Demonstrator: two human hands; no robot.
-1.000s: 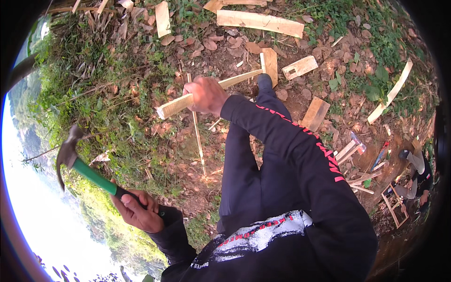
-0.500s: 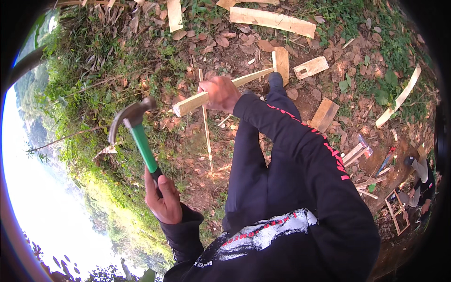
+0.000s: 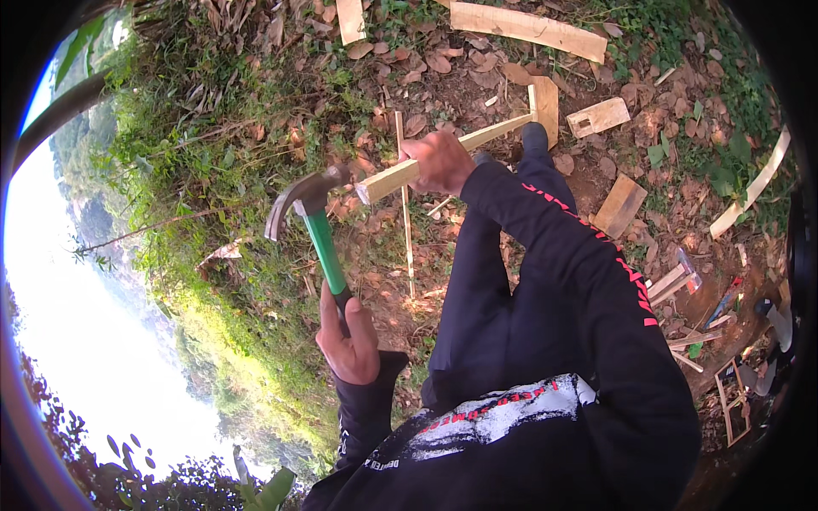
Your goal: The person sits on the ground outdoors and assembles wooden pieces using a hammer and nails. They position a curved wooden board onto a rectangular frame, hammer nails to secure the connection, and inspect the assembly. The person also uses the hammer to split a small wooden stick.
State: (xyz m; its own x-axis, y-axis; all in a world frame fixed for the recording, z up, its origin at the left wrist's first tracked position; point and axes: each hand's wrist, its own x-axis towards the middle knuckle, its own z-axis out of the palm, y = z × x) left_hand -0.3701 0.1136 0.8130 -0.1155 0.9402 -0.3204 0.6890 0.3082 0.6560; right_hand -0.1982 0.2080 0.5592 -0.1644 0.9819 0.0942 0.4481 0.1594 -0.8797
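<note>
While I'm watching this feed from the head camera, my left hand (image 3: 349, 336) has its fingers wrapped tight around the green handle of a claw hammer (image 3: 311, 223), gripping it low near the end. The steel head sits right up against the near end of a pale wooden batten (image 3: 452, 153), looks like it's touching or as good as touching, hard to call from this angle. My right hand (image 3: 439, 162) is clamped around that same batten a little way back from the struck end, fingers closed over the top of it. The batten runs up and to the right toward a flat wooden block (image 3: 545, 106) lying on the dirt just past my shoe (image 3: 535, 136).

A thin upright stick (image 3: 406, 213) stands in the ground just beside the batten, under my right hand. Around all this it's bare dirt with dry leaves and grass on the slope to the left. Offcuts are scattered about: a long plank (image 3: 528, 27) at the top, a notched block (image 3: 598, 117) to the right, another flat board (image 3: 620, 204) near my right sleeve.
</note>
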